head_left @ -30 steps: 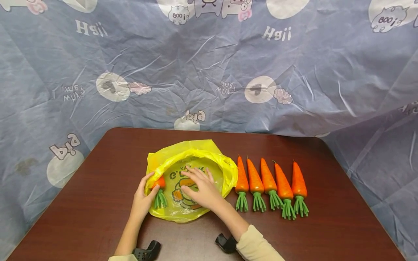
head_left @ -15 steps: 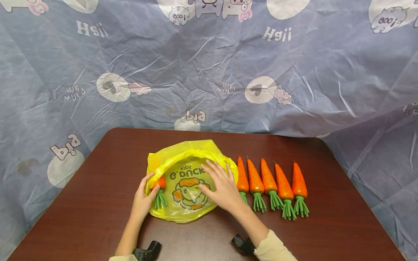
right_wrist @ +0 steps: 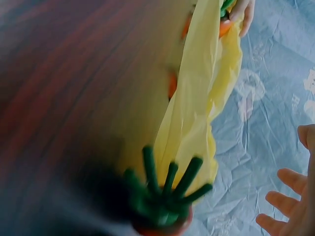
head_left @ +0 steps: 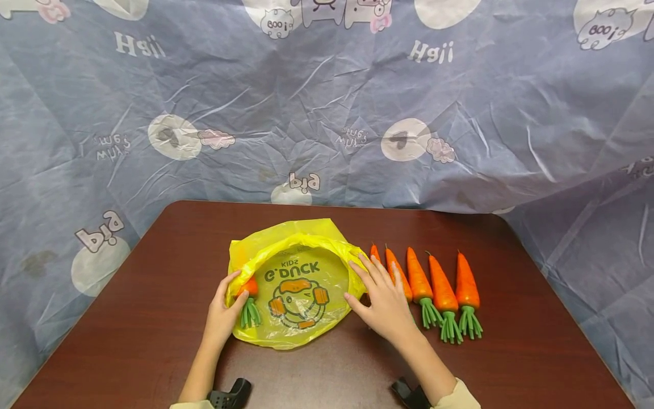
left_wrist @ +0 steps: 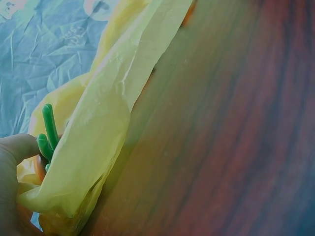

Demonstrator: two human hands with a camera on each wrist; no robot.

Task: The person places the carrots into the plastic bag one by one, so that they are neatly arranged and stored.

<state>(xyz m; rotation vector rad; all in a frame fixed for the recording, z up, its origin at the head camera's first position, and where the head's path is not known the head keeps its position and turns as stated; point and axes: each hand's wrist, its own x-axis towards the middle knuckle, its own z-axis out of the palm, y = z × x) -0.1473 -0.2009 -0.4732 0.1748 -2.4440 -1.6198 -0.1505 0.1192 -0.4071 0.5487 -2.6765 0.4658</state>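
Note:
A yellow plastic bag [head_left: 334,245] with a printed duck lies mouth-up on the table. At its left rim my left hand [head_left: 221,315] pinches the bag wall, the thumb lying against a toy carrot [head_left: 250,313] inside. That carrot's green stalks [left_wrist: 50,127] poke up beside the thumb in the left wrist view. My right hand [head_left: 386,304], fingers spread, hovers over the bag's right rim and partly hides the two nearest carrots in a row. In the right wrist view a carrot's green stalks [right_wrist: 170,194] stand below and left of the right hand [right_wrist: 295,204], apart from it.
To the right, more carrots, such as the middle carrot [head_left: 419,275] and the far-right carrot [head_left: 467,281], lie side by side, stalks toward me. Black wrist devices, including the left device [head_left: 231,393], sit at each forearm. A patterned blue cloth [head_left: 327,113] hangs behind the brown table [head_left: 168,272].
My right hand has moved right, from above the bag's inside to its right rim and the nearest carrots. The left hand has kept its place on the bag.

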